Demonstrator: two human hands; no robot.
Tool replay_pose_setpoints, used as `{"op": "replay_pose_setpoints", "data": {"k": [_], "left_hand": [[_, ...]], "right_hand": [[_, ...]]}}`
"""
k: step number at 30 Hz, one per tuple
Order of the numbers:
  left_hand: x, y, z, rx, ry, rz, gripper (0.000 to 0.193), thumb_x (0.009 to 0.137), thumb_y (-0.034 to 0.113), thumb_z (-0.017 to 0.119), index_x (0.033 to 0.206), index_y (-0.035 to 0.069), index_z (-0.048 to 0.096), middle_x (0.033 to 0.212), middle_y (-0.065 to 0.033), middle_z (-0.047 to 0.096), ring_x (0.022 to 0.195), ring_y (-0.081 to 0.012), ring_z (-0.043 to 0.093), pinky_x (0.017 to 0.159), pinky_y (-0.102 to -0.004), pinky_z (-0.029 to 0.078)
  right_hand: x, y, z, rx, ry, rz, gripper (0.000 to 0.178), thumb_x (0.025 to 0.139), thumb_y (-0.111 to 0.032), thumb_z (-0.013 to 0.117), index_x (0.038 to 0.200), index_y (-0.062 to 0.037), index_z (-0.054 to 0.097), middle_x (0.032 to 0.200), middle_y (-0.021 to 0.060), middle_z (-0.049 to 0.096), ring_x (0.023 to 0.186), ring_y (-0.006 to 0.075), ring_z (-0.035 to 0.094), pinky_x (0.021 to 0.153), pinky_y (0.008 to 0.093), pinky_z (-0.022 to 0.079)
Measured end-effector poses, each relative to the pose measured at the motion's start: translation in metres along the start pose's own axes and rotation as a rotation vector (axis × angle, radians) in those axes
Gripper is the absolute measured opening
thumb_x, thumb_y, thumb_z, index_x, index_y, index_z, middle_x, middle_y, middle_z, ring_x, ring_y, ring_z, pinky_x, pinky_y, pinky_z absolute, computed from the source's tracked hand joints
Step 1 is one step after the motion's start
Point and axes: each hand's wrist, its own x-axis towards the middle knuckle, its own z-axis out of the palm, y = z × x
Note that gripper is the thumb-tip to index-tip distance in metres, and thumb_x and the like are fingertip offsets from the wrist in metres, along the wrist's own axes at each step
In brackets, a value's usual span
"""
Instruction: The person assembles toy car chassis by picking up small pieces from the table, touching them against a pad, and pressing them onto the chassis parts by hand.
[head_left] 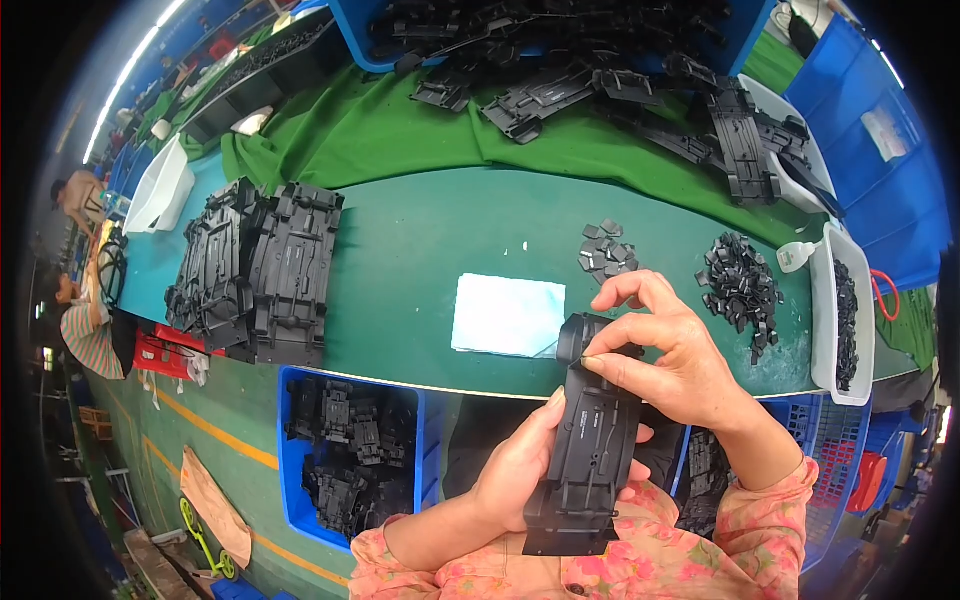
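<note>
- Here we are at the near edge of the green table [420,240], and the black plastic chassis [595,440] is up in the hands, in front of the floral shirt.
- Its long axis runs away from the body, near end low by the shirt, far end up by the table's edge and leaning slightly right.
- The left hand [520,465] has it from the left flank: thumb along that side, fingers curled beneath and peeking out on the right.
- Over to the right hand [670,355], and it's the nearer one to the far end! Thumb and index finger pinch right there, other fingers arched clear; whether a small piece sits between the tips, I can't tell.
- Just beyond that pinch, a small scatter of black clips [608,250]; the bigger heap of clips [742,290] lies further right.
- Left of the chassis's far end, close by, the pale sheets [510,315] lie flat.
</note>
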Motion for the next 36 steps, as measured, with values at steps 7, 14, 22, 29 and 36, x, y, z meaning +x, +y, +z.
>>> {"op": "replay_pose_setpoints", "data": {"k": [7, 14, 22, 29, 36], "left_hand": [[0.0015, -0.0014, -0.002, -0.007, -0.014, -0.007, 0.058, 0.1, 0.047, 0.018, 0.137, 0.003, 0.031, 0.127, -0.0216, 0.049, 0.101, -0.0345, 0.061, 0.083, -0.0445, 0.055], [0.0026, -0.0027, 0.0003, 0.017, -0.002, -0.006, 0.058, 0.1, 0.046, 0.016, 0.138, 0.005, 0.031, 0.127, -0.0212, 0.05, 0.101, -0.0336, 0.061, 0.083, -0.0432, 0.055], [0.0028, -0.0025, 0.0017, 0.05, -0.004, -0.024, 0.055, 0.101, 0.045, 0.015, 0.138, 0.007, 0.031, 0.126, -0.0196, 0.051, 0.101, -0.0312, 0.062, 0.081, -0.0386, 0.056], [0.0029, -0.0029, 0.0004, 0.038, -0.019, -0.032, 0.054, 0.101, 0.044, 0.016, 0.138, 0.008, 0.031, 0.126, -0.0198, 0.051, 0.1, -0.0317, 0.062, 0.08, -0.0386, 0.056], [0.0037, -0.0032, -0.0002, 0.02, -0.032, -0.028, 0.054, 0.101, 0.044, 0.017, 0.138, 0.007, 0.031, 0.125, -0.02, 0.052, 0.1, -0.032, 0.062, 0.08, -0.0411, 0.056]], "right_hand": [[0.0003, -0.0002, -0.0017, -0.005, -0.011, -0.008, 0.011, 0.072, -0.007, 0.069, 0.083, -0.0043, 0.069, 0.106, 0.0106, 0.053, 0.102, 0.0232, 0.051, 0.082, 0.0323, 0.044], [0.0008, -0.0019, -0.0047, -0.061, -0.038, -0.047, 0.01, 0.072, -0.007, 0.068, 0.082, -0.0031, 0.068, 0.102, 0.0097, 0.055, 0.099, 0.0243, 0.051, 0.082, 0.0337, 0.043], [0.0008, 0.0003, -0.0044, -0.118, -0.028, -0.107, 0.009, 0.072, -0.005, 0.068, 0.08, -0.0023, 0.065, 0.1, 0.0103, 0.055, 0.097, 0.0265, 0.052, 0.083, 0.0362, 0.043], [0.0013, -0.0035, -0.0062, -0.164, -0.054, -0.154, 0.009, 0.071, -0.003, 0.067, 0.08, -0.0014, 0.063, 0.098, 0.0108, 0.054, 0.095, 0.0278, 0.052, 0.083, 0.0371, 0.042], [0.0012, -0.0035, -0.0052, -0.158, -0.053, -0.16, 0.01, 0.071, -0.001, 0.067, 0.079, -0.0015, 0.061, 0.096, 0.01, 0.055, 0.093, 0.0274, 0.052, 0.083, 0.0369, 0.042]]}}
